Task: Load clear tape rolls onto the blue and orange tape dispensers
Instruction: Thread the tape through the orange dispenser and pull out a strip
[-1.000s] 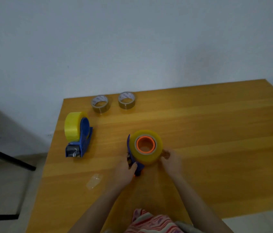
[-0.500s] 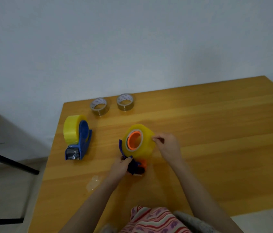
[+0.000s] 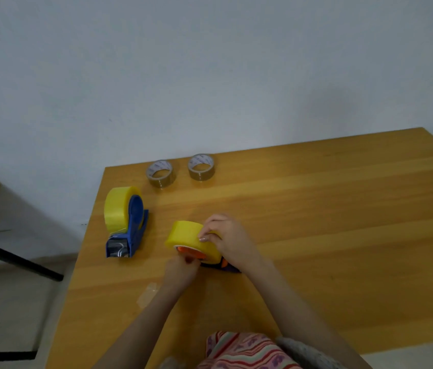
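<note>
A yellowish clear tape roll [image 3: 186,234] sits on the orange and blue dispenser [image 3: 222,265], tipped so its orange hub [image 3: 187,250] faces me. My right hand [image 3: 226,239] lies over the roll's top and pinches at its outer surface with the fingertips. My left hand [image 3: 180,270] grips the dispenser from below at the hub side; most of the dispenser is hidden by both hands. To the left stands the blue dispenser [image 3: 133,233] with a yellowish roll [image 3: 118,207] mounted on it.
Two small brownish tape rolls [image 3: 160,173] [image 3: 201,167] lie near the wooden table's [image 3: 343,235] far edge. A clear scrap of tape [image 3: 147,295] lies on the table by my left forearm. A black chair frame [image 3: 10,262] stands off the left edge.
The roll and dispenser have been turned, so the orange hub now faces down toward me. My right hand moved from the roll's right side onto its top.
</note>
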Motion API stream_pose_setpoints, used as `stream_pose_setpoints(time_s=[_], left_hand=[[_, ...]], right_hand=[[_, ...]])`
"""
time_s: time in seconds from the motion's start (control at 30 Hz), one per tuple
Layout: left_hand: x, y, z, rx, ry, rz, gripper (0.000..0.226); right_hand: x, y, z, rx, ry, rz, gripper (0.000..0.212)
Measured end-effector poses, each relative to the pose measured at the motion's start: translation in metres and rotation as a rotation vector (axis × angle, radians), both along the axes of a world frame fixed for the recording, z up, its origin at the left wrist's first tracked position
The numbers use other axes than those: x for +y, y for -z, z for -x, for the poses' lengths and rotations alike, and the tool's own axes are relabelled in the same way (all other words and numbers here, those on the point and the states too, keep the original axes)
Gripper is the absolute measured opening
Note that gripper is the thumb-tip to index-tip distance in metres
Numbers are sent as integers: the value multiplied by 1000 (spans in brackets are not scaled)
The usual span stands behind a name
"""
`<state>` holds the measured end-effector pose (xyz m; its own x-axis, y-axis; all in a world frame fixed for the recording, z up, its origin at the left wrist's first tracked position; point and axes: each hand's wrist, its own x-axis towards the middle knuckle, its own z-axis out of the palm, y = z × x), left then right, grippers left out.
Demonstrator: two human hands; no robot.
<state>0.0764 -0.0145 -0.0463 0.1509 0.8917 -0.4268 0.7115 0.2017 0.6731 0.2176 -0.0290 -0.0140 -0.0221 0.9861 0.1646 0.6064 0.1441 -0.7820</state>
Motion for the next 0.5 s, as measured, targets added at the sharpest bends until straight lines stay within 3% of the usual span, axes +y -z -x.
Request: stream_pose_setpoints(time_s=[0.07, 0.17, 0.23, 0.33, 0.43, 0.5], left_hand=[[-2, -5, -5, -220, -47, -70, 27], [-13, -5, -7, -547, -230, 42, 24], [-20, -2, -3, -595, -219, 51, 21], [-23, -1, -5, -603, -202, 124, 53], [-20, -4, -17, -662, -334, 202, 44], [-17, -5, -22, -676, -400, 208, 26]], right_hand=[[2, 1, -5, 25, 23, 3, 7], [0, 2, -13, 54, 49, 29, 5], [-4, 1, -15, 74, 36, 61, 5], [-9, 1, -18, 119, 30, 92, 5], [-12, 1, -19, 108, 10, 122, 8], [-15, -1, -18, 98, -3, 120, 7]])
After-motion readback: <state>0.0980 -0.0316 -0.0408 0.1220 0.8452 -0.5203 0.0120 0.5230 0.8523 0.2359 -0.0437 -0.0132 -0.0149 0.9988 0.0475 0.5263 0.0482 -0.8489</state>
